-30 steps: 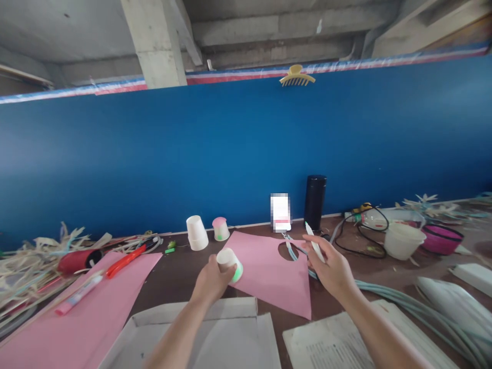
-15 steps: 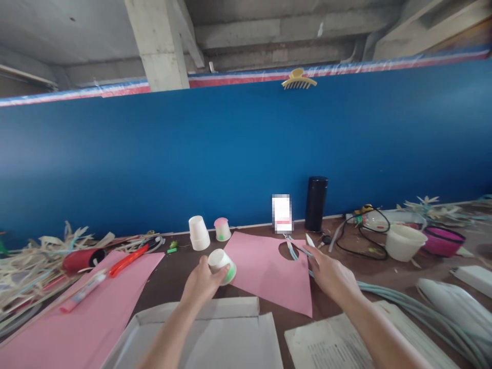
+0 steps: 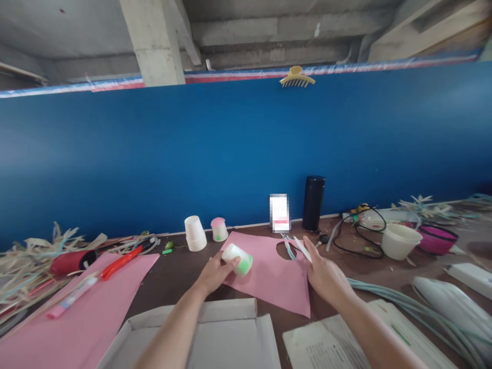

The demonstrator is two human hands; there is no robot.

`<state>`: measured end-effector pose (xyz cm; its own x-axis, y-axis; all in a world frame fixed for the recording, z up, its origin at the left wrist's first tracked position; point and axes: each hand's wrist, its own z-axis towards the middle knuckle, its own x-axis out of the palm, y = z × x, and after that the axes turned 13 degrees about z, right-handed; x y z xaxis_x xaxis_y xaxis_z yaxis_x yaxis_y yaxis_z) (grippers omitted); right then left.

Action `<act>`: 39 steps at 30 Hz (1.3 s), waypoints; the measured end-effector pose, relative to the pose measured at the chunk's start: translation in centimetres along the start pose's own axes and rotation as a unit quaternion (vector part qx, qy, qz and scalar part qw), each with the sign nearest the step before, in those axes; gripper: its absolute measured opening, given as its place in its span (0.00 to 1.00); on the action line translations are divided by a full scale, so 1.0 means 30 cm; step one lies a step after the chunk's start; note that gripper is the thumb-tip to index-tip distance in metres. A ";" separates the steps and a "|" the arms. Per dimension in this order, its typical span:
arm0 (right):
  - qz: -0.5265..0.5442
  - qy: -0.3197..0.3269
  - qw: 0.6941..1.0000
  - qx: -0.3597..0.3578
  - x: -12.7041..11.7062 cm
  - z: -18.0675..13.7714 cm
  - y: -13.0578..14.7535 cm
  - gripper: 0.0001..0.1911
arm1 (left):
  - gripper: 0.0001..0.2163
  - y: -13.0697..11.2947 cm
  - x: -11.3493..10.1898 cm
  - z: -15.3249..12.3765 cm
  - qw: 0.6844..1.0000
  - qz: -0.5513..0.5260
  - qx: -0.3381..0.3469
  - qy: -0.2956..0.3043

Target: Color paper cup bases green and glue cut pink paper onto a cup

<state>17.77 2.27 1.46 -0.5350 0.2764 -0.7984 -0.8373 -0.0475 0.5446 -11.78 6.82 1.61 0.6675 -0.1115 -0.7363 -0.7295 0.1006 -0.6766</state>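
Observation:
My left hand [image 3: 214, 271] is closed around a white paper cup [image 3: 232, 254] with green patches on its side. The cup is tipped over sideways above the pink paper [image 3: 269, 279], which has a round hole near its far right corner. In my right hand [image 3: 326, 271] is a slim white pen-like stick [image 3: 302, 248], its pointed end toward the upper left. Scissors [image 3: 289, 249] lie by the hole, partly hidden. Beyond the left hand stand some stacked white cups [image 3: 196, 234] and a small cup with a pink top [image 3: 219, 229].
On the left lie another pink sheet [image 3: 96, 318], a glue stick [image 3: 71, 299], a red-handled tool [image 3: 122, 263] and tangled strips [image 3: 23, 277]. A white box [image 3: 226, 343] sits in front. A black bottle [image 3: 313, 205], a white tub [image 3: 401, 243] and cables [image 3: 400, 300] are on the right.
My left hand has moved right, bringing the cup over the pink paper and tipping it further onto its side. The stick in my right hand has turned and shows more of its length.

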 end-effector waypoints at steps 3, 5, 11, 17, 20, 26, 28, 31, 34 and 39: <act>-0.005 0.008 1.000 0.013 -0.002 -0.002 0.008 0.31 | 0.30 -0.009 -0.004 -0.019 0.999 0.031 -0.011 -0.016; -0.007 0.013 1.000 0.020 0.000 -0.002 0.009 0.31 | 0.30 -0.019 -0.003 -0.038 0.998 0.055 -0.028 -0.023; -0.033 0.005 0.995 0.096 0.000 0.006 -0.004 0.30 | 0.29 -0.034 0.013 -0.094 0.993 0.100 -0.060 -0.035; 0.030 0.006 0.994 0.102 -0.008 0.006 -0.009 0.25 | 0.28 -0.088 0.004 -0.127 0.991 0.120 -0.017 -0.056; 0.107 -0.006 0.994 0.039 -0.002 0.001 -0.004 0.22 | 0.24 -0.142 0.002 -0.130 0.995 0.066 0.058 -0.053; 0.208 -0.047 0.977 0.019 0.003 0.012 0.002 0.18 | 0.24 -0.228 0.061 -0.052 0.993 -0.034 0.095 -0.056; 0.223 -0.071 0.972 0.026 0.001 0.022 -0.009 0.18 | 0.23 -0.245 0.093 -0.016 0.993 -0.030 0.092 -0.064; 0.236 -0.091 0.966 0.049 0.001 0.035 -0.032 0.18 | 0.23 -0.267 0.135 0.018 0.992 -0.036 0.107 -0.050; 0.248 -0.110 0.960 0.063 0.004 0.041 -0.047 0.19 | 0.23 -0.280 0.168 0.021 0.991 -0.075 0.109 -0.013; 0.257 -0.142 0.954 0.065 -0.005 0.036 -0.040 0.21 | 0.23 -0.264 0.210 0.007 0.986 -0.118 0.115 0.006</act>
<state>18.96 3.33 1.21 -0.8033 0.4989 -0.3251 -0.4412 -0.1319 0.8877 -1.77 5.54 2.33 0.8122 -0.1704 -0.5580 -0.4992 0.2920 -0.8158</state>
